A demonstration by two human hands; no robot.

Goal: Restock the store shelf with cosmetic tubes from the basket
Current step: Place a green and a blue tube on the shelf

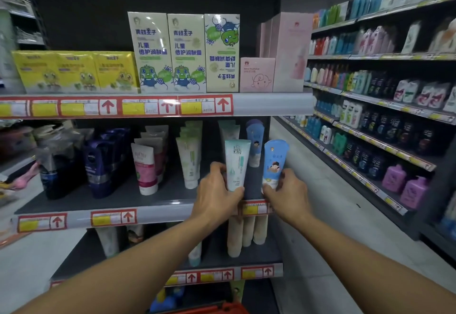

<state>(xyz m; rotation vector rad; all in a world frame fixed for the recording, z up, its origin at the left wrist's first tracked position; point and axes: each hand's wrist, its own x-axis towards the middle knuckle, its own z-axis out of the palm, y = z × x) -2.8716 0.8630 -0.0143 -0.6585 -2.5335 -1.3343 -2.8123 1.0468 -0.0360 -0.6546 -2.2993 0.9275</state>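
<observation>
My left hand (217, 194) grips a white and teal tube (236, 164) near its cap end, upright at the front of the middle shelf (153, 213). My right hand (287, 194) holds a blue tube with a cartoon child (274, 163), also upright, just to the right of the teal one. Behind them stand more teal tubes (229, 128) and blue tubes (255, 140). The red basket (222, 308) shows only its rim at the bottom edge, between my forearms.
Further left on the middle shelf stand green tubes (188, 158), pink tubes (146, 168) and dark blue tubes (98, 165). Boxes (170, 52) fill the top shelf. Beige tubes (246, 232) stand on the lower shelf. An aisle runs right, lined with bottle shelves (382, 121).
</observation>
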